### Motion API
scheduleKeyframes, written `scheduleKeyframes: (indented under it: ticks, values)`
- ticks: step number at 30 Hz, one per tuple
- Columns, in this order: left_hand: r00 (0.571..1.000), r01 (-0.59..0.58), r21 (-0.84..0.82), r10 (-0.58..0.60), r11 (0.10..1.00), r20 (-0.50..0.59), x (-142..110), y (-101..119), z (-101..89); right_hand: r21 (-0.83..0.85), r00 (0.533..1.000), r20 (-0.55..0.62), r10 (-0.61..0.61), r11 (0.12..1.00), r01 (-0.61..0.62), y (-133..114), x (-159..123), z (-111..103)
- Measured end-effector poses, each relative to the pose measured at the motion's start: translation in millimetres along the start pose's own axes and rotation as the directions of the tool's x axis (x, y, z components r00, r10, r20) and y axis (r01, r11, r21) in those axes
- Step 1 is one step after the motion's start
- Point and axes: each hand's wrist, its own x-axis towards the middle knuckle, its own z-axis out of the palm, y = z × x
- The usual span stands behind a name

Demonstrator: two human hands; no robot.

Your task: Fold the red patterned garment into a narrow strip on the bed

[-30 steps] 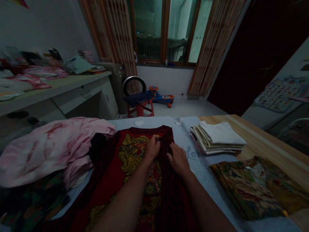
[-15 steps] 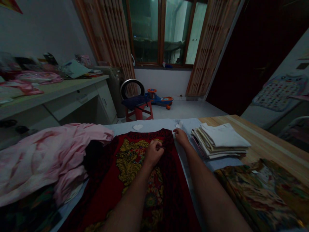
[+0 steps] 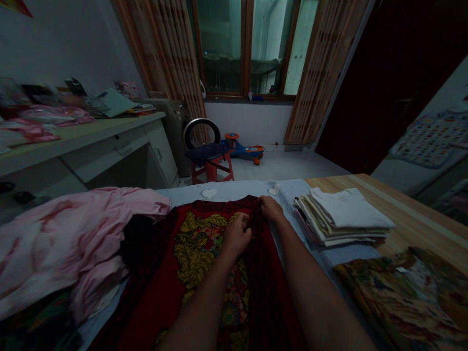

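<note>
Red patterned cloth: lay spread on the pale blue sheet, beside pink cloth.
Left hand: closed on its upper fold.
Right hand: pinched its top edge, just apart from the left.
Folded stack: sat to the right.

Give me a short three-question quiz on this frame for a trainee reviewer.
1. Multiple choice: what are the left hand and right hand both touching? A) a dark red cloth with a gold pattern B) a wooden tabletop C) a blue ride-on toy
2. True or false: the stack of folded white and beige garments lies on the person's left.
3. Short answer: what colour is the large crumpled cloth beside the patterned red one?

Key: 1. A; 2. False, it lies on the person's right; 3. Pink.
</note>
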Motion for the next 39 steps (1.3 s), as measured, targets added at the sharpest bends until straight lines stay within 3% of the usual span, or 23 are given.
scheduleKeyframes:
  ticks: [3,8,14,23,29,32,39]
  values:
    - [1.000,0.004,-0.075,-0.003,0.997,0.011,2.5,-1.2,-3.7,0.069,0.999,-0.040,0.017,0.998,-0.015,2.8,2.6,0.4]
    - [0.994,-0.011,-0.215,-0.013,0.977,-0.108,10.6,-6.1,-14.2,0.351,0.990,-0.138,0.029,0.936,0.021,6.5,9.2,5.7]
    - [0.979,0.157,-0.079,-0.165,0.985,-0.117,14.0,-13.1,-24.0,0.553,0.977,-0.204,0.067,0.831,0.059,6.3,14.6,11.5]
    - [0.985,0.170,0.255,-0.154,0.952,-0.084,2.4,1.0,-20.3,0.368,0.979,-0.206,-0.004,0.926,0.081,4.6,8.5,6.8]
    - [0.997,0.077,0.145,-0.077,0.986,-0.002,3.2,0.4,-23.7,0.099,0.988,-0.101,-0.115,0.987,0.125,-4.9,3.9,12.0]
    - [0.995,0.102,0.129,-0.102,0.986,-0.013,5.5,-1.3,-30.0,0.087,0.992,-0.062,-0.109,0.990,0.115,-3.8,4.1,13.3]
    - [0.995,0.072,0.242,-0.052,0.967,-0.088,7.9,-8.7,-32.2,0.111,0.992,-0.122,-0.023,0.993,0.037,5.0,10.4,15.9]
